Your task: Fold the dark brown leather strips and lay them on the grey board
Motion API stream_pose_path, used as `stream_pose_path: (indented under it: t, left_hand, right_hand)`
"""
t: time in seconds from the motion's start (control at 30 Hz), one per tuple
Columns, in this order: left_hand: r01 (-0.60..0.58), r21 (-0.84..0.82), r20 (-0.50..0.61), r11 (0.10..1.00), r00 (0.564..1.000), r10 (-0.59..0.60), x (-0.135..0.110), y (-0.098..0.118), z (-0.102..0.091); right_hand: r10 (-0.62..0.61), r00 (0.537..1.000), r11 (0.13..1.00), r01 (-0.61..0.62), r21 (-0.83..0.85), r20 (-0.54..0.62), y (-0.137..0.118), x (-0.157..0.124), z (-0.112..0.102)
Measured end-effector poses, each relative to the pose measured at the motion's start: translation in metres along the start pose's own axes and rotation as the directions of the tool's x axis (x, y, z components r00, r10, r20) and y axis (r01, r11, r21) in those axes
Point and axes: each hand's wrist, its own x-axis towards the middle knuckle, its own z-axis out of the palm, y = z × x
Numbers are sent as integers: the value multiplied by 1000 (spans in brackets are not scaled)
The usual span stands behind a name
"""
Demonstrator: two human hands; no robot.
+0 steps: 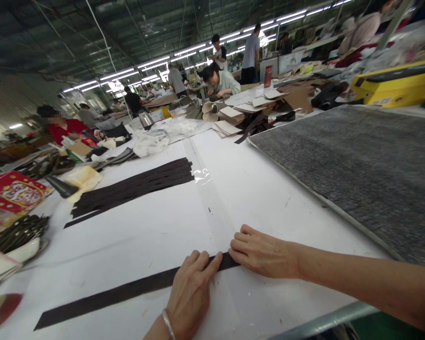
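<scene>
A long, flat dark brown strip (pixel 109 298) lies slantwise on the white tabletop near me. My left hand (pixel 193 290), with a bangle at its wrist, rests over the strip's right part; its fingers are bent and pressed onto the far edge. Close beside it, my right hand (pixel 257 252) has its fingers curled and closed at the strip's right end, which they hide. Farther off, a row of similar dark strips (pixel 138 186) lies side by side, touching neither hand.
A grey textured mat (pixel 354 160) covers the table's right side. Stacked pale pieces (pixel 228 127) and plastic bags (pixel 152 141) lie at the back. At left are a red bag (pixel 19 193), a dark bundle (pixel 21 231) and a brush-like tool (pixel 62 185). Co-workers stand beyond.
</scene>
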Motion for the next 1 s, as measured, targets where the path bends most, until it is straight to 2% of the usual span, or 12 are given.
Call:
stream_pose_path:
  t: [0.2,0.4,0.53,0.63,0.7,0.83,1.0]
  left_hand:
    - [-15,119,13,993,1000,13,7,7,-2]
    - [-15,163,47,986,999,7,12,15,-3]
    - [-5,182,-7,983,1000,6,11,15,0]
    - [64,152,-71,986,996,-54,9,18,0]
    - [100,87,-118,991,989,-90,8,21,0]
    - [33,-86,-202,996,978,-50,9,25,5]
    - [-22,-131,-221,991,975,-8,9,19,15]
  right_hand:
    - [16,1000,1000,-16,-6,-9,2,-12,-2]
    - [43,999,999,-43,-5,15,3,-21,-4]
    - [122,992,989,-123,76,28,3,-22,-3]
    - [231,972,954,-235,188,43,2,-20,-5]
    - [264,963,928,-270,258,61,1,-19,-7]
    - [273,958,888,-287,360,91,3,-21,-12]
    - [236,967,817,-251,519,97,14,-35,-19]
